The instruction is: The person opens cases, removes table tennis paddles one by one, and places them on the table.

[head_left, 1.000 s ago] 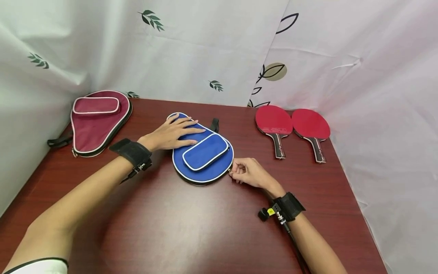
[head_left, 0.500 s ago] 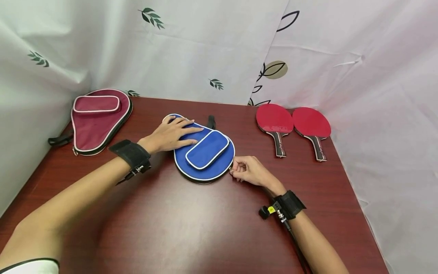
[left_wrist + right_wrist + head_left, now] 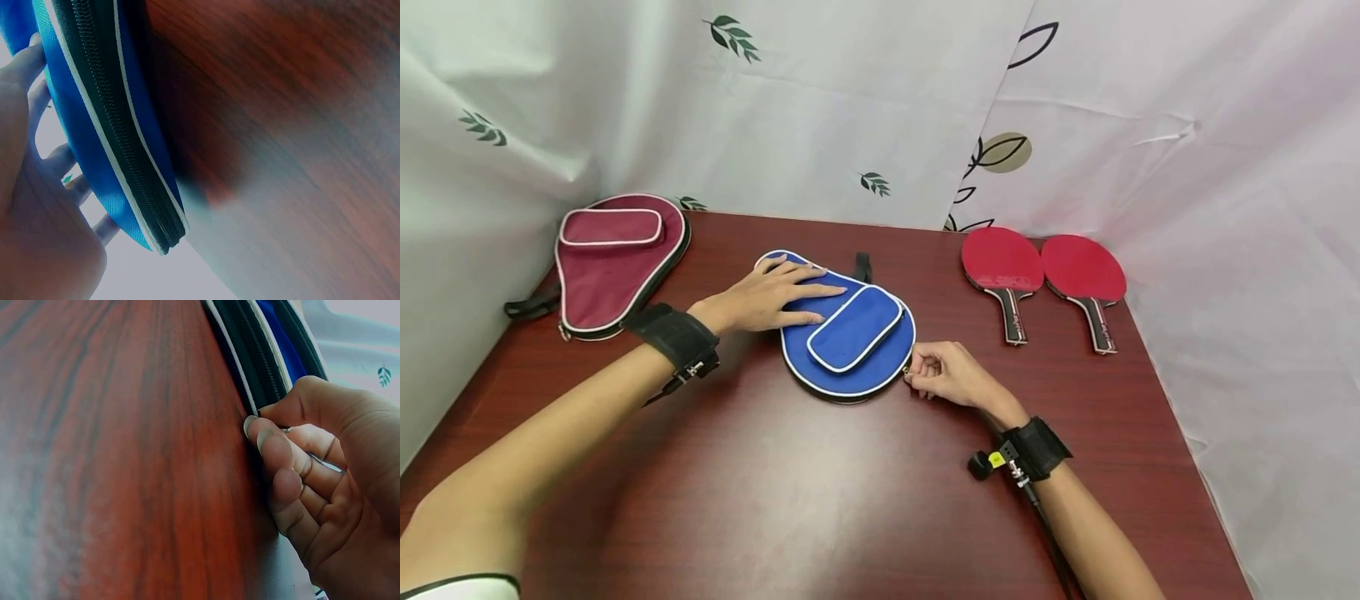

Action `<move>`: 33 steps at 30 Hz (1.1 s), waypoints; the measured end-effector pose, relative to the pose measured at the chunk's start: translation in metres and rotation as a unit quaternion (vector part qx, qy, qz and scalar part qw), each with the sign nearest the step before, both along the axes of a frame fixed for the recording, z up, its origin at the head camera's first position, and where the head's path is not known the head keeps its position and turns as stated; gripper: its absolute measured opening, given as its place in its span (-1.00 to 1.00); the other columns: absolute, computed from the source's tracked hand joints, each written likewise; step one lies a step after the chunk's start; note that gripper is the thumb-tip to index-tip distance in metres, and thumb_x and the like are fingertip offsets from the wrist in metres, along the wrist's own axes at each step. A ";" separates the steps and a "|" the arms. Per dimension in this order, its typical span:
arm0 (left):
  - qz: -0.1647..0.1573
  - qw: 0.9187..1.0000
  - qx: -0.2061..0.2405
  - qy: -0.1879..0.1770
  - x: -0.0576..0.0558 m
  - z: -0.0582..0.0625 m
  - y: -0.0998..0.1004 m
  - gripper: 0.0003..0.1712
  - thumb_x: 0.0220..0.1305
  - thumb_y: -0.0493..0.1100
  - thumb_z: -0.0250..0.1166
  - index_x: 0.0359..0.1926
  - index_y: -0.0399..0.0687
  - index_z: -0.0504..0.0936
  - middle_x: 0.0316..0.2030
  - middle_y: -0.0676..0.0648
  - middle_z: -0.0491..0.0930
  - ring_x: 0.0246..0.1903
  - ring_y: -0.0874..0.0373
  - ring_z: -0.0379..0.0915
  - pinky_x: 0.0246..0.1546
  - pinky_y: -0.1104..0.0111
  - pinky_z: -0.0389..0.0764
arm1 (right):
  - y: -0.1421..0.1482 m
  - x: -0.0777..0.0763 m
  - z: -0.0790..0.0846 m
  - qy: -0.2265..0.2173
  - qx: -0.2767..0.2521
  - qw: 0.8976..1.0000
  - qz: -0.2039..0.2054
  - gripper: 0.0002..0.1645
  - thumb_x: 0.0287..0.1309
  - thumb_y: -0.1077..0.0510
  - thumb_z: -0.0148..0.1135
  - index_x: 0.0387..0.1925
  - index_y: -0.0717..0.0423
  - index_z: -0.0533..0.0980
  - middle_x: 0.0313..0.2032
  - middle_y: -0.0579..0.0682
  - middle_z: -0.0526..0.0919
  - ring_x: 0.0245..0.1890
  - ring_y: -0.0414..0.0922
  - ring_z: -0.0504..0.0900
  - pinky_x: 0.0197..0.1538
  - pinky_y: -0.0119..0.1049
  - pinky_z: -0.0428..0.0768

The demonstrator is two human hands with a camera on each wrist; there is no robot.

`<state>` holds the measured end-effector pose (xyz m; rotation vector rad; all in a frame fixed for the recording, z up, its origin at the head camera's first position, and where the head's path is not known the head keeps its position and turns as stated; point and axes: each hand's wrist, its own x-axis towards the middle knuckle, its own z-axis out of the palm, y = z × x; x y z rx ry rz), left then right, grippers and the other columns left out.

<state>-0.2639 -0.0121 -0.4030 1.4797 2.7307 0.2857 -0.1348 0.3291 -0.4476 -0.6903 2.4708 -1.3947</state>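
Note:
A blue table tennis bat case [image 3: 842,379] with white piping and a front pocket [image 3: 855,328] lies flat on the table. Across its narrower part rests my left hand [image 3: 767,296], palm down with fingers spread. At the case's right edge, my right hand [image 3: 951,375] pinches the small zipper pull [image 3: 906,369] between thumb and curled fingers. The right wrist view shows the thumb and fingertips against the zipper band [image 3: 256,350], mostly hiding the pull. In the left wrist view, the zipper [image 3: 122,137] along the near side has its teeth meshed.
A maroon bat case [image 3: 613,283] with a black strap [image 3: 531,308] lies at the back left. Two red table tennis bats [image 3: 1002,258] lie side by side at the back right, handles toward me. White curtains [image 3: 820,108] border the wooden table [image 3: 820,492].
The blue case has turned slightly, its narrow end shifting left. My left hand and forearm have moved a little left, while my right hand keeps its pinch at nearly the same spot.

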 end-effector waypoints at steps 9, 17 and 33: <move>0.046 0.998 -0.021 0.040 0.009 -0.002 0.005 -0.31 0.39 0.41 0.08 0.48 0.49 0.30 0.41 -0.12 0.33 0.38 -0.15 0.19 0.26 -0.29 0.10 | 0.001 0.001 0.000 -0.003 -0.004 1.000 0.001 -0.80 0.17 0.33 0.38 -0.46 0.04 0.56 -0.54 -0.09 0.65 -0.59 -0.13 0.63 -0.50 -0.27 0.63; 0.018 1.000 0.005 -0.024 0.008 0.001 -0.005 -0.32 0.40 0.34 0.14 0.49 0.46 0.29 0.49 -0.09 0.21 0.46 -0.13 0.05 0.36 -0.27 -0.03 | -0.002 0.001 0.000 -0.011 -0.016 1.000 0.004 -0.77 0.18 0.34 0.39 -0.48 0.03 0.54 -0.57 -0.05 0.65 -0.60 -0.11 0.64 -0.52 -0.27 0.62; 0.068 0.997 -0.019 0.006 0.020 -0.007 -0.002 -0.26 0.39 0.43 0.03 0.52 0.46 0.22 0.49 -0.09 0.22 0.47 -0.11 0.06 0.36 -0.28 0.01 | 0.002 -0.001 0.000 -0.016 -0.014 1.000 0.002 -0.79 0.18 0.34 0.37 -0.46 0.04 0.55 -0.55 -0.03 0.67 -0.58 -0.10 0.65 -0.49 -0.26 0.64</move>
